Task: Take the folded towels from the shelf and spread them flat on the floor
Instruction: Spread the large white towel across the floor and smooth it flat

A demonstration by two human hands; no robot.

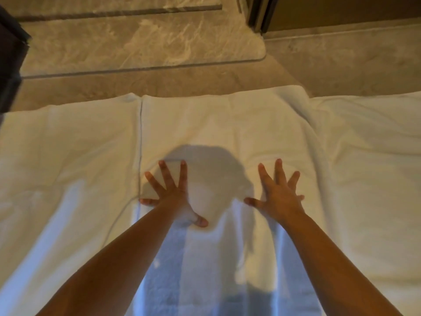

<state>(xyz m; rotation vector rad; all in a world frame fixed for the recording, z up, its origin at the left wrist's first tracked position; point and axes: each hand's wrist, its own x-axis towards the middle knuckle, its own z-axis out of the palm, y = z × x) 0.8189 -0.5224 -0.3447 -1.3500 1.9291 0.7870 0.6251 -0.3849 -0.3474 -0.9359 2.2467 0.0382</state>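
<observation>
Three white towels lie side by side on the floor. The middle towel [227,124] is under both my hands. My left hand [173,195] presses flat on its left part, fingers spread, close to the seam with the left towel [68,151]. My right hand [279,192] lies flat with fingers spread on its right part. The right towel [373,156] overlaps the middle one's right edge and shows some wrinkles. Neither hand holds anything. No shelf is in view.
Beyond the towels runs beige marble floor [205,78] with a raised marble step [145,42]. A dark piece of furniture [11,58] stands at the left edge. A dark door frame [262,12] rises at the top right.
</observation>
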